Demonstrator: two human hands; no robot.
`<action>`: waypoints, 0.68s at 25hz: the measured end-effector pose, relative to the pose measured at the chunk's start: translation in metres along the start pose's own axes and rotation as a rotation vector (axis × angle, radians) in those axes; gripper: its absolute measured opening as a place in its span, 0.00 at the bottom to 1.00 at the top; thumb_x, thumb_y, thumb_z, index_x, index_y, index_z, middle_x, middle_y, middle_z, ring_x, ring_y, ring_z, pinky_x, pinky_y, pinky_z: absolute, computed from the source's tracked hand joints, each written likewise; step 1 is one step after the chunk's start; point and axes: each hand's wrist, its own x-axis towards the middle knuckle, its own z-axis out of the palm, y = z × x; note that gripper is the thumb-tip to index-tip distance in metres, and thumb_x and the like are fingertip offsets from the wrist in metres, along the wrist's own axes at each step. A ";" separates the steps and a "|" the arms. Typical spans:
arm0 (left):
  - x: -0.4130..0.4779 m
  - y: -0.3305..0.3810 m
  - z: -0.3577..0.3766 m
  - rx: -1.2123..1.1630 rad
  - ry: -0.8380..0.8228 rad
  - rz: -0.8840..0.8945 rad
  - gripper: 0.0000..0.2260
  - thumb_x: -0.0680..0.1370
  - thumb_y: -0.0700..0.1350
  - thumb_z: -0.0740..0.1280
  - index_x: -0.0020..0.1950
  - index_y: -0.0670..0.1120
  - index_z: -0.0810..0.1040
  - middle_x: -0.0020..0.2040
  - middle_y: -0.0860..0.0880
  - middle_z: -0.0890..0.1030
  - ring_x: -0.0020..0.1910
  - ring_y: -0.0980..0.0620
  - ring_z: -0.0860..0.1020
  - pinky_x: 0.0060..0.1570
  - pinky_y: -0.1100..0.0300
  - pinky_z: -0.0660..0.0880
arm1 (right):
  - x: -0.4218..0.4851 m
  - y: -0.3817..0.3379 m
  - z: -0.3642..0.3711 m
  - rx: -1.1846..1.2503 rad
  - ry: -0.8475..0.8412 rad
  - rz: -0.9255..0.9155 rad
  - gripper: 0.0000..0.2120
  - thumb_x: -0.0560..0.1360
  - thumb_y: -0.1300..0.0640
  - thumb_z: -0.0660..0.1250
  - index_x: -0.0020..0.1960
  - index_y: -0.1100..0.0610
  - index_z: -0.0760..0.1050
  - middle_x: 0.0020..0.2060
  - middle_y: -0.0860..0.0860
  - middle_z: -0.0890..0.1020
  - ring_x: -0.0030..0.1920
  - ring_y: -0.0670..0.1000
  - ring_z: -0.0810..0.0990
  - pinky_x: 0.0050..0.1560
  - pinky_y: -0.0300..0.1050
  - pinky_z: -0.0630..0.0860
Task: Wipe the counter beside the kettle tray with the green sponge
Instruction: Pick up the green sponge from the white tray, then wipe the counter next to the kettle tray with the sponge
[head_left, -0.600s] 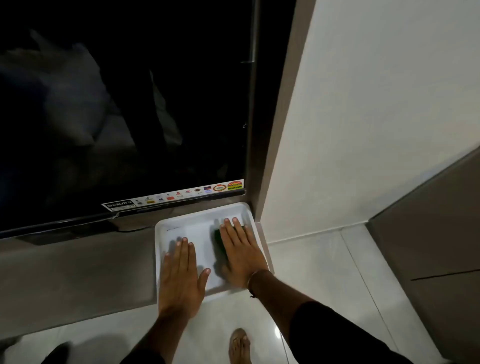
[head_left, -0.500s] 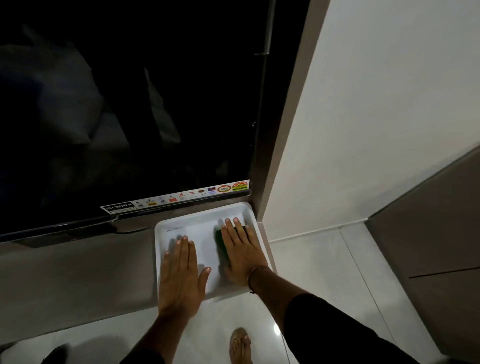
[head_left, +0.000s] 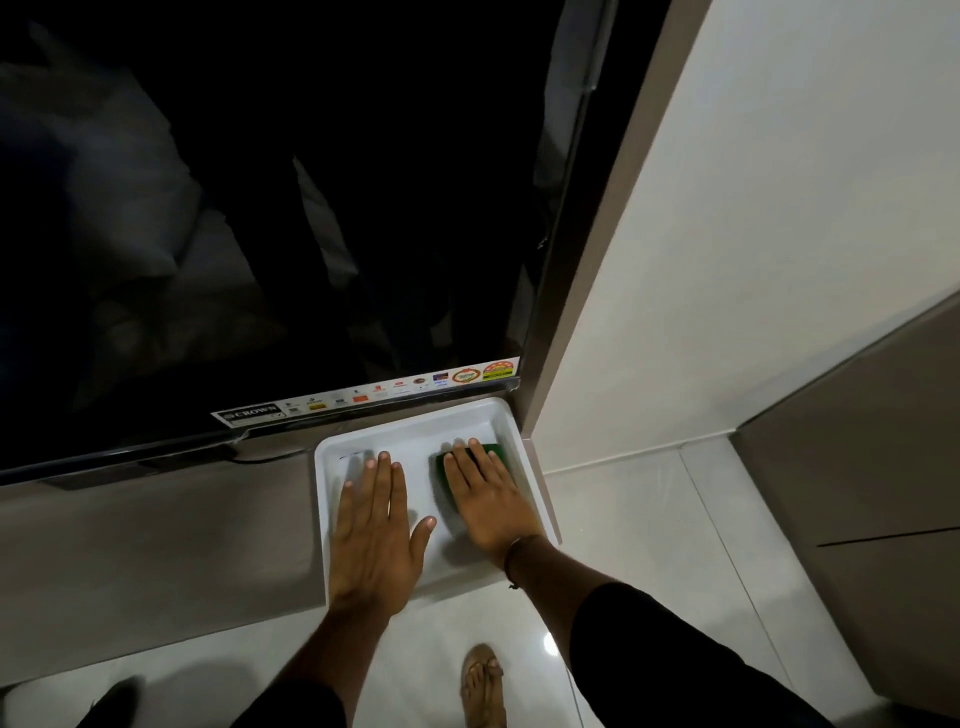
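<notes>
Right hand (head_left: 485, 499) slid the green sponge (head_left: 445, 475) rightward; left hand (head_left: 374, 530) flat.

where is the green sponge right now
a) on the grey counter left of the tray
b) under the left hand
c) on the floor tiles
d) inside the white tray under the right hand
d: the green sponge lies inside the white tray, pressed flat under the right hand; the left hand rests flat beside it.

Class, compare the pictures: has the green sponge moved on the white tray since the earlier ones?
Yes. The green sponge, under the right hand, has slid toward the right rim of the white tray, away from the left hand.
</notes>
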 end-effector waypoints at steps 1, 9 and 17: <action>-0.001 0.002 -0.004 -0.003 0.019 0.013 0.39 0.81 0.65 0.44 0.83 0.39 0.53 0.85 0.37 0.52 0.84 0.38 0.48 0.81 0.36 0.56 | -0.005 -0.003 -0.007 0.014 0.050 -0.016 0.36 0.83 0.56 0.62 0.82 0.59 0.45 0.83 0.58 0.49 0.82 0.61 0.44 0.79 0.59 0.44; 0.017 0.118 -0.051 0.041 0.043 0.334 0.41 0.81 0.67 0.43 0.79 0.36 0.64 0.80 0.35 0.66 0.79 0.35 0.64 0.79 0.39 0.53 | -0.098 0.074 -0.087 0.048 0.415 0.153 0.31 0.79 0.64 0.54 0.81 0.60 0.53 0.81 0.58 0.60 0.81 0.62 0.52 0.78 0.59 0.53; 0.056 0.427 -0.046 0.053 0.065 0.889 0.39 0.82 0.66 0.46 0.79 0.37 0.65 0.80 0.36 0.67 0.78 0.35 0.67 0.76 0.46 0.44 | -0.303 0.302 -0.131 -0.051 0.612 0.706 0.37 0.75 0.67 0.67 0.80 0.59 0.56 0.80 0.56 0.63 0.80 0.61 0.56 0.77 0.57 0.49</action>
